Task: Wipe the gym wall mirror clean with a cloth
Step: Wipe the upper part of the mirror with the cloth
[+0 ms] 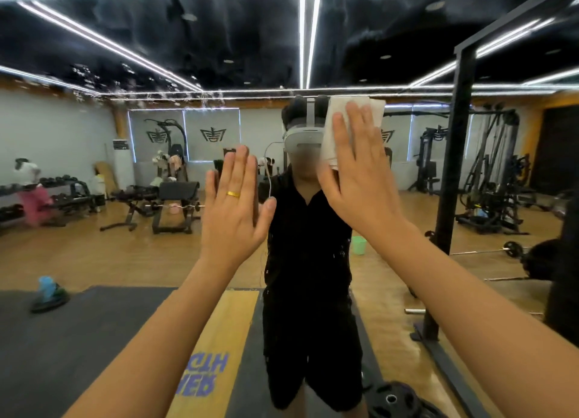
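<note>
left hand is laid flat on the mirror, fingers straight; the cloth is pressed flat by right hand, fingers unbent, open glass all round.

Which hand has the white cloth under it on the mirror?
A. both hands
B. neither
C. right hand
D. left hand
C: the right hand lies flat, fingers straight, over the white cloth on the mirror; the left hand, wearing a ring, has no cloth.

Head-worn wide view faces the mirror squarely, close up
</note>
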Tool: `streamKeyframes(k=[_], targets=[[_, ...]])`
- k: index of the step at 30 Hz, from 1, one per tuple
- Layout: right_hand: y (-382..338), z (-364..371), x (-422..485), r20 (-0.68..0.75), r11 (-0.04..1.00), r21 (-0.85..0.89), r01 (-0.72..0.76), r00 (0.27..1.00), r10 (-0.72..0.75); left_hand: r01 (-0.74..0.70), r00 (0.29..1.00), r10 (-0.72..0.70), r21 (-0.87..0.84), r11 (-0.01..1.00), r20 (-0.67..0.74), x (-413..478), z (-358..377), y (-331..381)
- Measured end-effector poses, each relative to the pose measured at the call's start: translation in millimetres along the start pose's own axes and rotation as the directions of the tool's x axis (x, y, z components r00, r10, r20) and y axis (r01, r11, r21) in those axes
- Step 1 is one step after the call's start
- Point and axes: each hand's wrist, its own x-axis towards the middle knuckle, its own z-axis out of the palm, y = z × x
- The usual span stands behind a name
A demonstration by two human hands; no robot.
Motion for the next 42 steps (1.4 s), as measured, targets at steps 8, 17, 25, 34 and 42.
streamKeyframes(k=[8,17,25,34,42], targets=[[0.3,12.0,16.4,-0.075,1.000,-0.026,-0.009,0.997,0.007,0.016,0.998,-0.015,0.015,1.000,-0.063,-5.1,5.6,-3.9],[16.7,7.6,68.8,-0.207,0.998,-0.017,0.057,0.977,-0.059,0.008,0.997,-0.007,0.024,1.000,-0.072,-5.1,10.9,-3.1],[5.8,18.5,14.7,-0.143,0.992,0.042,0.122,0.983,-0.115,0.018,0.998,-0.015,0.048,0.999,-0.056,-3.0,10.8,-1.9],[15.2,-3.6,57.8,-0.178,0.986,0.137,-0.098,0.976,0.122,0.016,0.997,-0.012,0.055,0.998,-0.083,-5.9,12.2,-3.3],[-48.2,36.1,82.2,-0.187,0.989,-0.005,0.145,0.972,-0.143,0.013,0.996,-0.008,0.063,0.998,-0.090,-4.8,13.5,-1.8]])
